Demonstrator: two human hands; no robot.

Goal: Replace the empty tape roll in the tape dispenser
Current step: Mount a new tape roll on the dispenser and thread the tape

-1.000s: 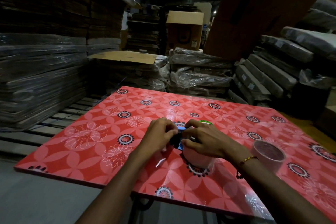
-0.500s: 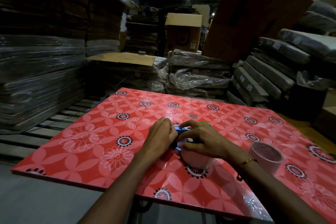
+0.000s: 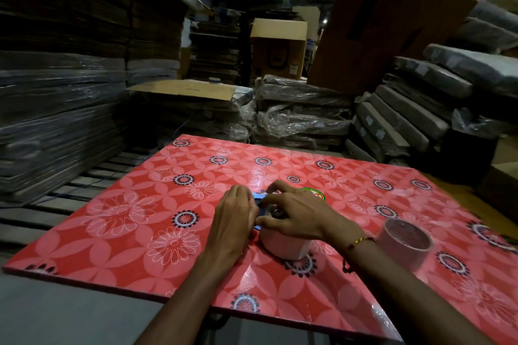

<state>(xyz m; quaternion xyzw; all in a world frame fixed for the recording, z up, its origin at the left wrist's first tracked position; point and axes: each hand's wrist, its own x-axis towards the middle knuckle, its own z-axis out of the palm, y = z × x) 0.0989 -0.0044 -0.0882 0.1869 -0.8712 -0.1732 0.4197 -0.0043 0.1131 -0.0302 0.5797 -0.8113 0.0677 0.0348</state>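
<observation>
both hands meet at the centre of the frame, just below the middle of the red flowered table (image 3: 117,235). the left hand (image 3: 234,221) is curled closed around the blue tape dispenser (image 3: 259,199), of which only slivers of blue show between the knuckles. the right hand (image 3: 297,214) lies over the top of a wide pale tape roll (image 3: 283,245) that stands on the table directly under it, thumb and fingers bent and pinching at the point where the blue plastic meets the roll. whether the fingers have the loose tape end or the dispenser's frame i cannot tell; the hands hide it. a green-rimmed label (image 3: 315,193) peeks out behind the right hand, probably the side of that roll or its hub.

to the lower right, well apart from the hands, a thin-walled hollow ring (image 3: 403,244) stands alone; i judge it to be the spent core, already out. so the step in hand looks like seating or threading the fresh roll. the next move would call for steadying the dispenser with the left hand while the right draws the tape end out toward the cutter without letting it stick back on itself.

against the frame half a second ago, little differs: the hands hold the same clasp at the same spot, the right fingers shifted only slightly, and the ring has not moved. the view has tipped a touch.
</observation>
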